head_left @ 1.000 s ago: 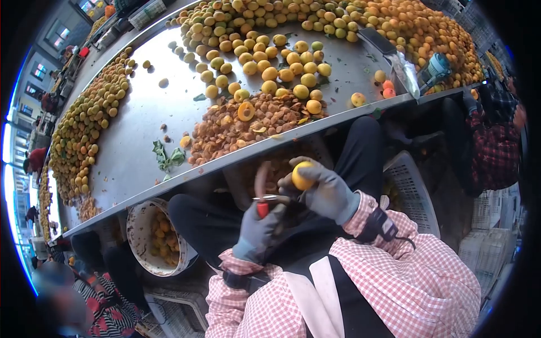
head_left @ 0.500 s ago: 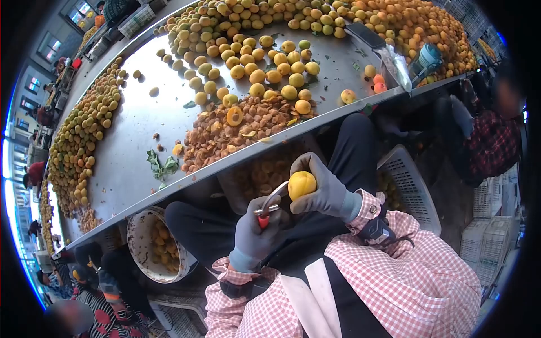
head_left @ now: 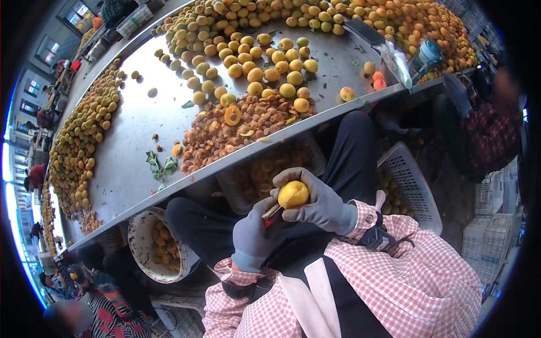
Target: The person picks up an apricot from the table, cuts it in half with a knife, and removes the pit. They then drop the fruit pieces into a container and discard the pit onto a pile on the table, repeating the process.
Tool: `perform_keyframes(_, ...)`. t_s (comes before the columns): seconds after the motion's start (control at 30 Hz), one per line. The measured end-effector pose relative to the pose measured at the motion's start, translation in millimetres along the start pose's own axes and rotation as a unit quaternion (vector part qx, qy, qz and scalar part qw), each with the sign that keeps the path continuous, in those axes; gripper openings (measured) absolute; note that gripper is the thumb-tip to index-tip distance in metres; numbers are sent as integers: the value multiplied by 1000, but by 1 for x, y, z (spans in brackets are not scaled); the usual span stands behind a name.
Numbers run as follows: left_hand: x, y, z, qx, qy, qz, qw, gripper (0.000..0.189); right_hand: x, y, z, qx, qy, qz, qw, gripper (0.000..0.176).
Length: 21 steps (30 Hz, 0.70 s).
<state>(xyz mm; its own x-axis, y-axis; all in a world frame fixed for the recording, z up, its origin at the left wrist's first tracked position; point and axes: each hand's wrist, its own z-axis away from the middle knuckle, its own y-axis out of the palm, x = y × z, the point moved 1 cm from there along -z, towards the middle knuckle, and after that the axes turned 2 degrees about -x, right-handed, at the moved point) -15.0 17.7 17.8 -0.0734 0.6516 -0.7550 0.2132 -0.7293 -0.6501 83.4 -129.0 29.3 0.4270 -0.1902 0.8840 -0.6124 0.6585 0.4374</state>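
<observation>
Apricot, yellow, is held over the lap, below the near edge of the steel table, and is clasped by the curled fingers of the gloved right hand. A small red-handled knife is gripped in the closed fist of the gloved left hand, its blade laid against the fruit's left side. The two hands are kept close together and meet at the fruit.

Room around them is hemmed in. The table's rim runs just above, a white bucket holding fruit is set to the left beside the knee, and a pale plastic crate is placed just beside the right leg.

On the tabletop, a mound of brown pits is heaped right up to the near edge, with loose apricots scattered just behind it. A broad strip of bare steel is left between that mound and a long bank of fruit along the far left edge. A few green leaves are strewn on it. A co-worker's red checked sleeve is seen at the table's right end, well apart from the hands.
</observation>
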Motion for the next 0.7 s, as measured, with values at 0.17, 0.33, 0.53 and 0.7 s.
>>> perform_keyframes(0.17, 3, 5, 3, 7, 16, -3, 1000, 47, 2, 6, -1, 8, -70, -40, 997, 50)
perform_keyframes(0.33, 0, 3, 4, 0, 41, -20, 999, 49, 0, 7, 2, 18, -54, -58, 997, 48)
perform_keyframes(0.53, 5, 13, -5, -3, 18, -29, 999, 47, 0, 13, 2, -7, -31, -98, 995, 46)
perform_keyframes(0.7, 8, 13, -14, -6, 6, -31, 999, 46, -6, 5, -9, -1, -28, -66, 997, 49)
